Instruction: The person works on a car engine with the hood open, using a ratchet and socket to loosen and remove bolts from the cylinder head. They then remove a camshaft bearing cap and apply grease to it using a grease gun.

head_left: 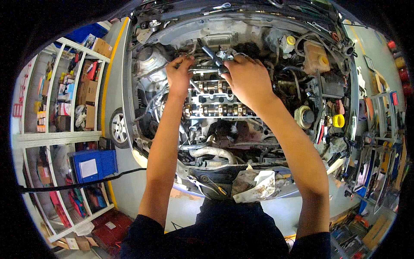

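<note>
Over the far side of an open engine, my right hand (248,77) is closed around the head end of a dark-handled ratchet wrench (210,54). A silver metal bar (205,69) lies crosswise between my two hands. At its left end is my left hand (179,74), fingers curled closed; what they grip is partly hidden. A thin bright rod (195,85) slants down from beside that hand toward the engine. Just below the hands, the uncovered cylinder head (207,115) shows two camshafts (220,110) with shiny lobes. My right hand hides part of the far camshaft.
A coolant tank (316,58) and a yellow-capped reservoir (288,43) sit at the far right. Pliers and a screwdriver (219,188) lie on the front edge beside a dirty cloth (254,190). Shelves (60,136) stand left, near a blue box (92,166). A yellow cap (338,121) is at right.
</note>
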Action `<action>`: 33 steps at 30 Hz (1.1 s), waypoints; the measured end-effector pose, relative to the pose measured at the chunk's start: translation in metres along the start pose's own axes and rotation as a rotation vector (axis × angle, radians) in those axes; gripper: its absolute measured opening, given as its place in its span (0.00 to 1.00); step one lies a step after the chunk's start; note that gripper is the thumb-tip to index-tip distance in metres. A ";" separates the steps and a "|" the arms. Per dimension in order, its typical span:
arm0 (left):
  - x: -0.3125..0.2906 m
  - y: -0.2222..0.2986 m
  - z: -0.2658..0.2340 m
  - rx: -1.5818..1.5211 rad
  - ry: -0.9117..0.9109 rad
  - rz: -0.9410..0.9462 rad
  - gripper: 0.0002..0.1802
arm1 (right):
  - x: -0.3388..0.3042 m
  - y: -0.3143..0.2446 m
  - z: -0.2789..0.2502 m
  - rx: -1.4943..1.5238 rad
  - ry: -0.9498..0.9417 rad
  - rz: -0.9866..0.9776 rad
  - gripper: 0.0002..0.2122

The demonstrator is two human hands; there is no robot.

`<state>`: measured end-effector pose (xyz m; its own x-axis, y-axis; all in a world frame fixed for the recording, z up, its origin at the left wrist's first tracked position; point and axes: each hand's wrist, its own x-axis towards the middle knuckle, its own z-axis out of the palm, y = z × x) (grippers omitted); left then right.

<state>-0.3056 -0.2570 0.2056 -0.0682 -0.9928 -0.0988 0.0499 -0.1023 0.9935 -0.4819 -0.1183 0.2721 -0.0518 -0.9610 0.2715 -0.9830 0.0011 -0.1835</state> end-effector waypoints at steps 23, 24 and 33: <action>-0.003 -0.022 -0.009 0.045 -0.233 0.047 0.15 | -0.005 0.012 0.026 -0.084 0.033 -0.173 0.06; -0.012 -0.015 0.000 0.022 -0.184 0.033 0.15 | 0.013 0.025 0.031 -0.116 0.216 -0.232 0.06; -0.005 -0.013 -0.015 -0.011 -0.149 -0.064 0.08 | 0.037 0.029 0.013 0.780 -0.623 0.075 0.23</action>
<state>-0.2905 -0.2512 0.1924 -0.2188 -0.9640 -0.1512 0.0516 -0.1662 0.9847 -0.5106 -0.1569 0.2648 0.2125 -0.9395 -0.2687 -0.5793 0.1003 -0.8089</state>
